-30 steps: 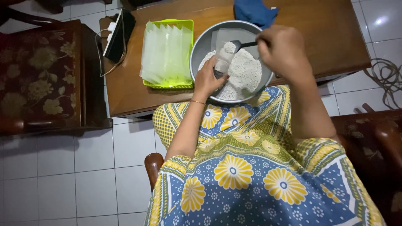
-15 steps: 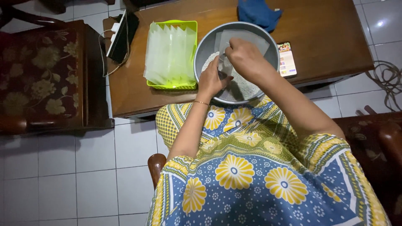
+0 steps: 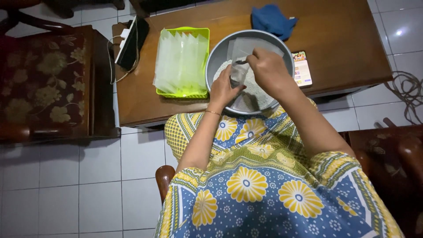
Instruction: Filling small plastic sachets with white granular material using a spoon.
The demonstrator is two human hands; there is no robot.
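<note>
Two hands meet over the grey metal basin [image 3: 216, 57], and the thing between them is what matters. Nearest you is your lap in the yellow-and-blue flowered cloth [image 3: 246, 176], then the front edge of the wooden table [image 3: 343, 39], with the basin set right at that edge.

Your left hand [image 3: 222, 88] comes in from the near-left rim, fingers curled up around the lower part of a small clear plastic bag [image 3: 240, 75]. The bag stands roughly upright, its long axis running away from you, with its mouth toward the far side. Your right hand [image 3: 269, 70] crosses in from the right and sits above and just beyond the left, fingers pinched narrow at the bag's top; a small metal scoop [image 3: 241, 61] seems to be in that pinch, though the fingers hide most of it, so you cannot be certain. Both hands touch the bag; the left is the nearer one and carries it from below.

Under the bag lies the white grainy powder [image 3: 260, 94], spread over the basin floor, directly beneath your hands.

Just left of the basin, touching or nearly so, is the lime-green tray [image 3: 180, 31] holding a fanned stack of empty clear bags [image 3: 180, 66]. Your left hand is the closer one to it. To the right of the basin a phone [image 3: 302, 68] lies flat, and farther back a blue cloth [image 3: 273, 20].
</note>
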